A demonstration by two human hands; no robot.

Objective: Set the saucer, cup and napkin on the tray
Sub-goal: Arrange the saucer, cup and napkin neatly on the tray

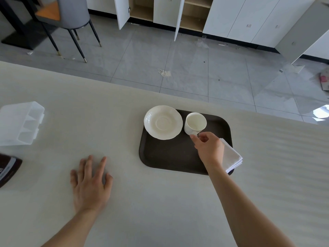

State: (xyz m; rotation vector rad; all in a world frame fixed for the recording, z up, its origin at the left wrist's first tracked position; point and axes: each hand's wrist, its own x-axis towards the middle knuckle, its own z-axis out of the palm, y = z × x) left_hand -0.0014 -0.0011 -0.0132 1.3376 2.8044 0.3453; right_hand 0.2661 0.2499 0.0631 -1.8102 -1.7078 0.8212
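On the pale table [160,202] sits one dark tray [169,157], carrying one saucer [163,122], one cup [195,123] and one folded white napkin [231,157]. The saucer lies at the tray's far left corner, its rim reaching over the tray's edge. The cup stands upright and empty just right of the saucer, rims nearly touching. The napkin lies at the tray's right side, one corner jutting past the edge; the right hand [209,148] and forearm cover part of it.

Two bare hands show. The right one reaches over the tray, thumb and forefinger pinched at the cup's near side; the hand hides the spot they close on, so a handle cannot be made out. The left hand [90,182] lies flat on the table well left of the tray, fingers spread, holding nothing.

At the left edge, one clear plastic organizer [19,123] and one dark brown packet [8,172] are both cut off. The packet's print is unreadable.
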